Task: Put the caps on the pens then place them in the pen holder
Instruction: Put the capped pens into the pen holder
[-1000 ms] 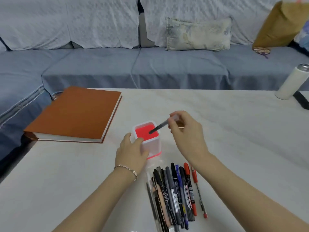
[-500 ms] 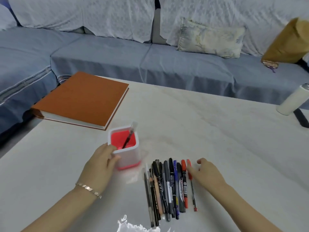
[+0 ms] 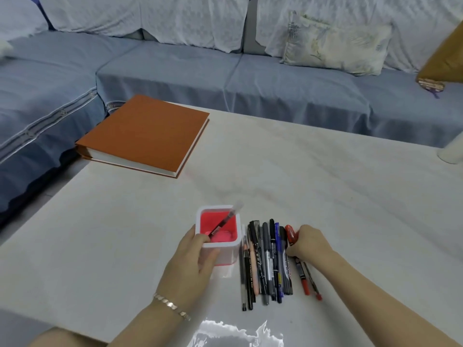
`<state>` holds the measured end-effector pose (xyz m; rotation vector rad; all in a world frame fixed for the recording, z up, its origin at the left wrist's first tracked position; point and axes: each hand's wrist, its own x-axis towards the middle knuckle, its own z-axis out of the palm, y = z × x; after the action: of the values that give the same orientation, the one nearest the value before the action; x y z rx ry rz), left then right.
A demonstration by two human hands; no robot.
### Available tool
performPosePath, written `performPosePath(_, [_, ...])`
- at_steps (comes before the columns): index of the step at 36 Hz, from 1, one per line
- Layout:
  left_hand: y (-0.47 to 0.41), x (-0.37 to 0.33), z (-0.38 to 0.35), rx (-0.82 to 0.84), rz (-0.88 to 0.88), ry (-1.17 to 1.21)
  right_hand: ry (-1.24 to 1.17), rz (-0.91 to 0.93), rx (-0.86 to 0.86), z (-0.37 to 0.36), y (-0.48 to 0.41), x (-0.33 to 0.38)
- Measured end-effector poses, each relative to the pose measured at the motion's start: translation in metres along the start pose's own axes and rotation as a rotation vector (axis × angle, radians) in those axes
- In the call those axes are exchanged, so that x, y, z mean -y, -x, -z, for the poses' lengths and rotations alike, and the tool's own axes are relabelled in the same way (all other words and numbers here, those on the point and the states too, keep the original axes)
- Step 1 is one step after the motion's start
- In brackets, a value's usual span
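A white square pen holder (image 3: 229,246) with a red inside stands on the table. One black pen with a clear cap (image 3: 224,222) leans inside it. My left hand (image 3: 193,261) grips the holder's near left corner. Just right of the holder lies a row of several pens (image 3: 269,261), black, grey, blue and red. My right hand (image 3: 307,242) rests on the right end of the row, its fingers closed around a red marker (image 3: 290,234) that still lies on the table.
A thick orange book (image 3: 147,132) lies at the table's far left corner. A white cylinder (image 3: 453,151) stands at the right edge. A blue sofa with cushions runs behind and to the left. A glare patch (image 3: 235,334) sits near the front edge.
One second ago my right hand lowered the clear-capped pen into the holder. It then let go, came down to the row and closed on the red marker. The camera view has shifted.
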<state>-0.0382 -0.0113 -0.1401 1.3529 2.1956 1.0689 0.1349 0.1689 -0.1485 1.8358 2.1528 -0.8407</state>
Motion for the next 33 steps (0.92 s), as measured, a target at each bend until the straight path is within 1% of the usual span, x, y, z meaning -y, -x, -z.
performPosePath(3, [0.0, -0.001, -0.001, -0.015, -0.004, -0.009, -0.125, 0.018, 0.024, 0.011, 0.009, -0.004])
performPosePath(5, [0.001, 0.0, 0.0, -0.023, -0.004, -0.012, -0.287, 0.089, 0.012, 0.026, 0.02, 0.001])
performPosePath(9, [0.002, -0.001, -0.001, -0.05, 0.032, -0.006, -0.724, 0.382, -0.158, 0.069, 0.062, 0.031])
performPosePath(11, [0.003, 0.0, -0.002, -0.058, 0.038, -0.022, -0.952, 0.525, -0.2, 0.084, 0.085, 0.052])
performPosePath(13, [0.003, 0.001, -0.001, -0.049, 0.036, -0.041, -1.052, 0.608, -0.209, 0.086, 0.098, 0.07])
performPosePath(15, [0.003, 0.001, 0.0, -0.044, 0.031, -0.044, -0.99, 0.622, -0.232, 0.07, 0.1, 0.086])
performPosePath(17, [0.003, 0.0, 0.0, -0.054, 0.03, -0.029, -0.856, 0.578, -0.234, 0.045, 0.094, 0.096])
performPosePath(20, [0.003, 0.001, -0.001, -0.065, 0.056, -0.021, -0.685, 0.538, -0.163, 0.011, 0.085, 0.099])
performPosePath(23, [0.001, 0.002, -0.001, -0.076, 0.062, -0.017, -0.659, 0.556, -0.135, 0.0, 0.081, 0.094])
performPosePath(26, [0.002, 0.001, -0.001, -0.073, 0.048, -0.016, -0.685, 0.525, -0.215, 0.008, 0.077, 0.077])
performPosePath(28, [0.001, 0.001, -0.001, -0.077, 0.036, -0.025, -0.674, 0.46, -0.3, 0.014, 0.069, 0.058])
performPosePath(30, [0.001, 0.0, 0.0, -0.083, 0.025, -0.024, -0.582, 0.339, -0.323, 0.017, 0.056, 0.034])
performPosePath(31, [0.0, 0.0, 0.001, -0.083, 0.019, -0.025, -0.511, 0.261, -0.287, 0.015, 0.049, 0.024])
performPosePath(33, [0.0, -0.001, 0.001, -0.079, 0.017, -0.028, -0.369, 0.121, -0.153, 0.006, 0.037, 0.007])
